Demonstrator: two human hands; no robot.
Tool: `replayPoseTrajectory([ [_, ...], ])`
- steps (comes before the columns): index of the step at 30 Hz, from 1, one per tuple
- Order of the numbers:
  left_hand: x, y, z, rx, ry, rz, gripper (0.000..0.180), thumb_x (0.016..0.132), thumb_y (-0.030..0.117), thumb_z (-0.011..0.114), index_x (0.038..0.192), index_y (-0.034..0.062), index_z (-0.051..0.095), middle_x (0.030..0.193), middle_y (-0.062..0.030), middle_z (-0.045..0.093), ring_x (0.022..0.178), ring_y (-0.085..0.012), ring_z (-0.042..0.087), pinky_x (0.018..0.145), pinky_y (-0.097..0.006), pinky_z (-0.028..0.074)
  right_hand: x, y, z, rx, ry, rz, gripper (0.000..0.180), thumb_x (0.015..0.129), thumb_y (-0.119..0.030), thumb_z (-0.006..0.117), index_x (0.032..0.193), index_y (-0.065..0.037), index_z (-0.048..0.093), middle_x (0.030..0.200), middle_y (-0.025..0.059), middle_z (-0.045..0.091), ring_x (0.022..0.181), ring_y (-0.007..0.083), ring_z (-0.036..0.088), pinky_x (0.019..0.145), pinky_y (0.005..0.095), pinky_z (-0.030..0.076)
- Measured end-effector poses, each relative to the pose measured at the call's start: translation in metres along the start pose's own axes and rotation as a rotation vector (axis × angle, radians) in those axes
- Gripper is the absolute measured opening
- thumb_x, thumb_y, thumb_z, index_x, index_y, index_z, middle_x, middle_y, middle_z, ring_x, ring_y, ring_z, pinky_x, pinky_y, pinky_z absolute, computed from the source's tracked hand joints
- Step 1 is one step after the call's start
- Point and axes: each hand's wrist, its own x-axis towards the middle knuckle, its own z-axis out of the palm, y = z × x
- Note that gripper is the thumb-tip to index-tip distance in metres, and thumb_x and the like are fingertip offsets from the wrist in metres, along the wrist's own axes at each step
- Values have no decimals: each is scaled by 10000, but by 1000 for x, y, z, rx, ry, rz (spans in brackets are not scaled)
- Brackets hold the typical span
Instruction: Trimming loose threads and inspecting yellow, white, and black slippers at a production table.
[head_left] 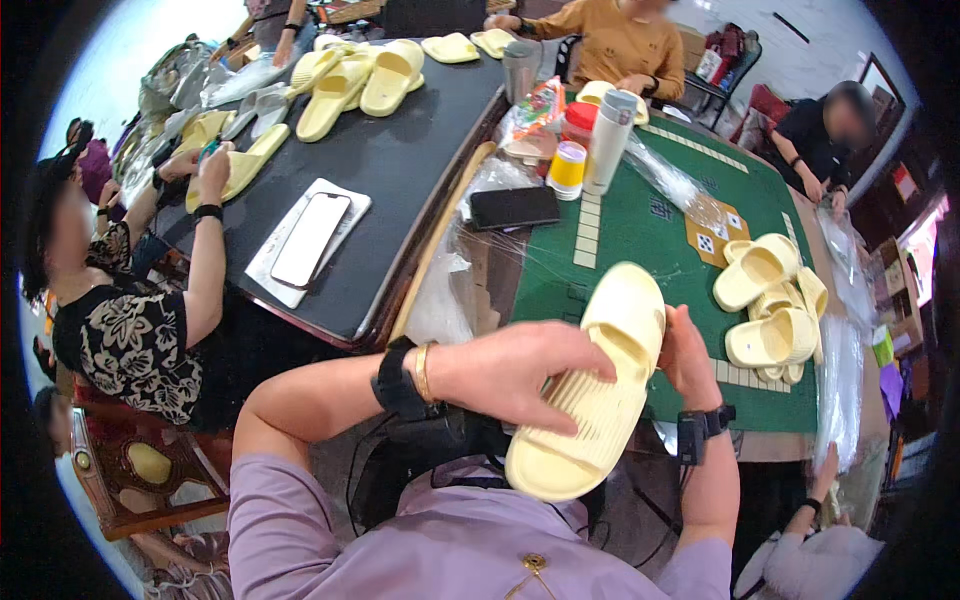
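**Yellow slide held sole-up over the green table**

We have one pale yellow slipper (pixel 598 385) in both hands, raised off the green table (pixel 640 225) and close to our chest. It is turned so the ridged sole faces us, heel end lowest, strap end pointing away.

Left hand (pixel 520 370): fingers curled over the left edge of the sole, thumb tucked under; a firm wrapping grip. Right hand (pixel 688 358): mostly behind the slipper, fingers closed round the right side near the strap; how tightly, we cannot tell.

Step in hand, as we judge it: turning and looking over a single slipper, the sole under inspection. A stack of like slippers (pixel 768 300) lies to the right on the table, well apart from the one we hold. Clear plastic wrap (pixel 480 265) lies loose at the table's left edge beside a dark phone (pixel 514 207).

Next move, by our reckoning, calls for a steady two-handed hold while the slipper is rotated, and room to set it down short of the stack.

Around us: a person in a floral top at the black table (pixel 400 170), more yellow slippers (pixel 350 80) there.
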Motion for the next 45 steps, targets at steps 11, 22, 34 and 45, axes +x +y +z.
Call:
replayPoseTrajectory([
  [11, -23, -29, 54, -286, 219, -323, 808, 762, 126, 803, 1429, 77, 350, 1330, -128, 423, 1092, -205, 565, 931, -372, 503, -20, 3, -41, 57, 536, -235, 336, 965, -216, 519, 1184, 38, 544, 1072, 123, 657, 901, 205, 676, 781, 317, 551],
  [22, -38, -58, 75, -575, 619, -625, 331, 855, 14, 569, 1174, -29, 493, 1037, -66, 577, 968, -124, 561, 841, -267, 483, -19, 16, -77, 128, 668, -303, 333, 1003, -245, 470, 1224, -3, 528, 1136, 106, 635, 999, 214, 641, 835, 357, 536],
  [34, -40, -85, -30, -244, 366, -579, 306, 909, 83, 549, 1189, -27, 599, 1055, -89, 672, 963, -143, 624, 870, -273, 485, -14, -5, -59, -411, 162, 19, 278, 940, -214, 586, 1096, 10, 640, 942, 49, 685, 799, 111, 643, 703, 264, 520],
  [45, -12, -125, 39, 448, 483, -508, 488, 882, 286, 664, 1288, 41, 551, 1278, -193, 536, 1202, -352, 475, 1028, -435, 371, 29, 32, -5, -1048, 361, -357, 262, 866, -218, 639, 1006, 4, 649, 938, 138, 684, 862, 248, 651, 778, 358, 514],
])
